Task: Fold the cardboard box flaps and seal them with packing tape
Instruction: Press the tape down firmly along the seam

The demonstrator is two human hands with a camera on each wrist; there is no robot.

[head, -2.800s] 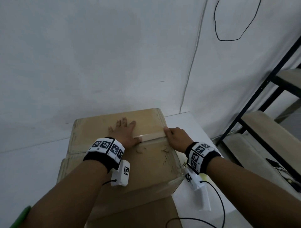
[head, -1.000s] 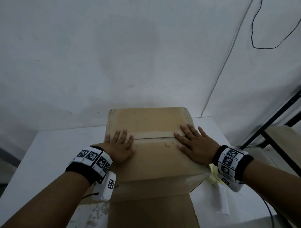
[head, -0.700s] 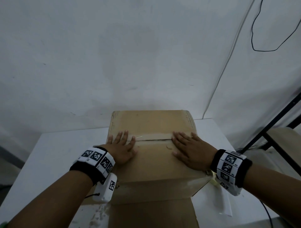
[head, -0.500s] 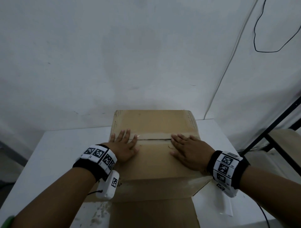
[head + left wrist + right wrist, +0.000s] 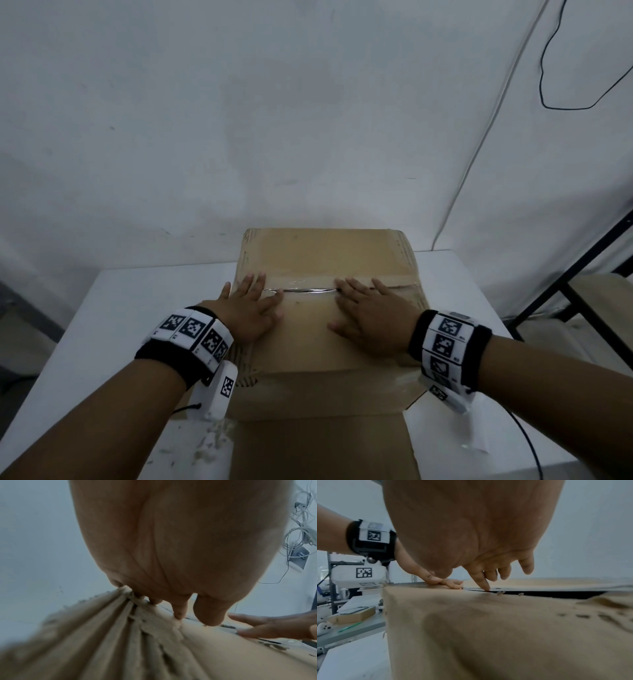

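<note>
A brown cardboard box stands on the white table with its two top flaps folded down. They meet at a seam that shows a shiny line. My left hand lies flat on the near flap at the seam's left end, fingers straight. At the middle right, my right hand presses flat across the same seam. In the right wrist view the right fingers touch the flap edge, and a dark gap stays between the flaps. The left wrist view shows the left fingers on the worn box edge.
Another flap hangs down the box front toward me. Cardboard crumbs lie on the table. A black metal shelf frame stands at the right. Cables hang on the white wall. A small box sits on a side surface.
My right hand came off the box's right edge onto the top and slid left along the seam. Both hands now lie flat and the raised flap edge is pressed lower.
</note>
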